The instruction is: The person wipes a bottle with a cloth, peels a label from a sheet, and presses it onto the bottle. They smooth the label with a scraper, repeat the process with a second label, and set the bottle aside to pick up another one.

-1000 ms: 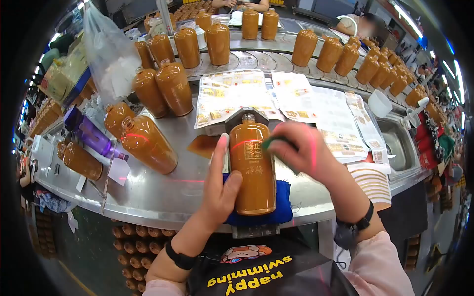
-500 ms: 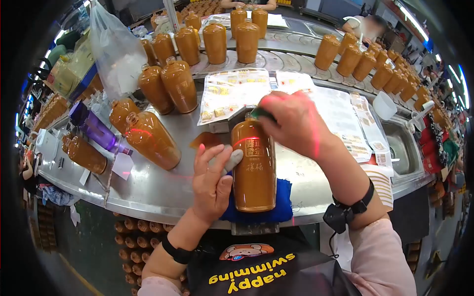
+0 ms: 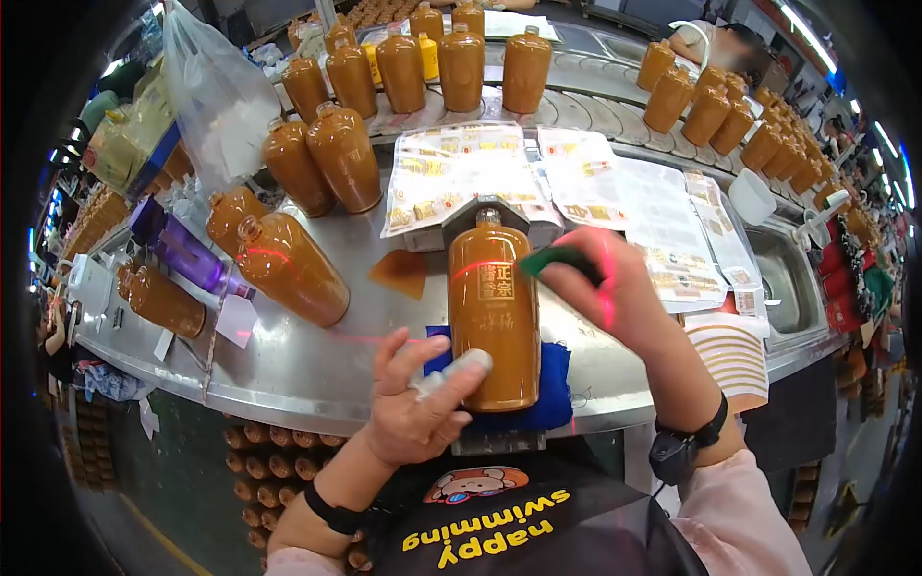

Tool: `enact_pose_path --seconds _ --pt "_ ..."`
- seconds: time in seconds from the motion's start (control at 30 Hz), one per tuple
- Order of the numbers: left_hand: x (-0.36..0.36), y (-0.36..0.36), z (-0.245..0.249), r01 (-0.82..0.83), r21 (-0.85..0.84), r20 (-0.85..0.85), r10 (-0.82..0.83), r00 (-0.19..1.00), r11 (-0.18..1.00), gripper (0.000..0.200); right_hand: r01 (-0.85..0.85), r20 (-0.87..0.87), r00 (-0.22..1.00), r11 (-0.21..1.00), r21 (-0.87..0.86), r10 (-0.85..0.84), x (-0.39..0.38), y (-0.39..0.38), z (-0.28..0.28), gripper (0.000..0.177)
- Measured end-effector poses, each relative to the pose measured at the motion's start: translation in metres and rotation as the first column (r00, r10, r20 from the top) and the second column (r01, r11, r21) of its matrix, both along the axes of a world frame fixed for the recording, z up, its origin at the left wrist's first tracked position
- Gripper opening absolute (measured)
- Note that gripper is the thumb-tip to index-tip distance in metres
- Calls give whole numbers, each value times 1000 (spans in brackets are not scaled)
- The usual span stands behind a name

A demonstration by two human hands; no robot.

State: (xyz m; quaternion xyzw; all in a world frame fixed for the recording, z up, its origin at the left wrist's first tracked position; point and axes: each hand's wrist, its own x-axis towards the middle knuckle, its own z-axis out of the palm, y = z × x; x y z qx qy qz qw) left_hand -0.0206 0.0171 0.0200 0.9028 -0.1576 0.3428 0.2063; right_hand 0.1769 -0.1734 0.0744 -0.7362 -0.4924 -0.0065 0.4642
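A brown glazed bottle (image 3: 495,331) with gold lettering lies in front of me, its base on a blue cloth (image 3: 554,398) and its neck in a dark notched rest (image 3: 459,223). My right hand (image 3: 610,288) pinches a flat green scraper (image 3: 557,257), whose tip is at the right edge of the gold square characters. My left hand (image 3: 418,403) is open with fingers spread beside the bottle's lower left. One finger wears a whitish wrap (image 3: 471,363), its tip against the bottle's side. A thin amber sheet (image 3: 400,273) lies on the table to the left.
Printed decal sheets (image 3: 461,168) lie behind the bottle. Several brown bottles (image 3: 341,158) stand at left, and more ride the conveyor (image 3: 576,110) beyond. A purple flask (image 3: 182,252) is far left; a sink (image 3: 783,278) is at right. Another person (image 3: 701,48) sits across.
My right hand has come down from the bottle's neck to the right of the lettering with the scraper. My left hand has slid lower. Bottles on the conveyor have shifted right.
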Motion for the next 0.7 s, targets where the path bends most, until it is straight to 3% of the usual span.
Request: enact_pose_path --seconds 0.03,0.07,0.17,0.2,0.3,0.37,0.4,0.43,0.5,0.53,0.6,0.63,0.67,0.7 --pt "7 1 11 51 48 -6 -50 999 998 37 139 -7 990 987 80 -139 5 -4 -1 18" --pt "16 0 22 102 91 -19 -101 995 991 37 192 -17 981 981 -6 -192 2 -13 6 16" --pt "57 4 35 162 104 -4 -163 987 981 36 157 -195 970 987 34 -147 -8 -20 6 17" --pt "71 10 37 166 93 10 -167 986 982 35 176 -120 977 984 -9 -176 -9 -22 10 18" --pt "102 30 38 55 -36 55 -53 997 998 35 -68 -34 997 991 -116 65 -15 -15 30 20" --pt "108 29 28 -9 -258 68 28 997 966 36 -312 -17 948 915 -257 318 -13 8 41 21" --pt "108 28 21 -45 -362 64 73 995 931 36 -273 76 947 906 -324 313 -6 22 39 20" --pt "107 27 14 -83 -504 -52 65 996 860 37 -230 169 934 894 -384 313 3 37 37 19" --pt "103 27 1 -154 -734 -239 -39 970 662 40 152 410 910 965 -212 -53 20 65 37 21" --pt "102 27 -4 -191 -820 -297 -115 948 540 43 216 549 833 954 -210 -68 18 65 46 20" --pt "112 35 -8 -209 -950 -281 -343 897 233 47 -173 313 911 937 -303 269 0 60 48 20" --pt "118 34 -3 -230 -971 -234 -451 861 65 49 -360 182 886 879 -314 427 -7 57 46 20" --pt "123 30 4 -271 -960 -192 -555 810 -64 55 -253 145 942 925 -284 302 -7 58 40 20" --pt "124 23 20 -269 -956 -150 -586 796 -120 52 -21 216 974 984 -179 60 6 60 24 19"
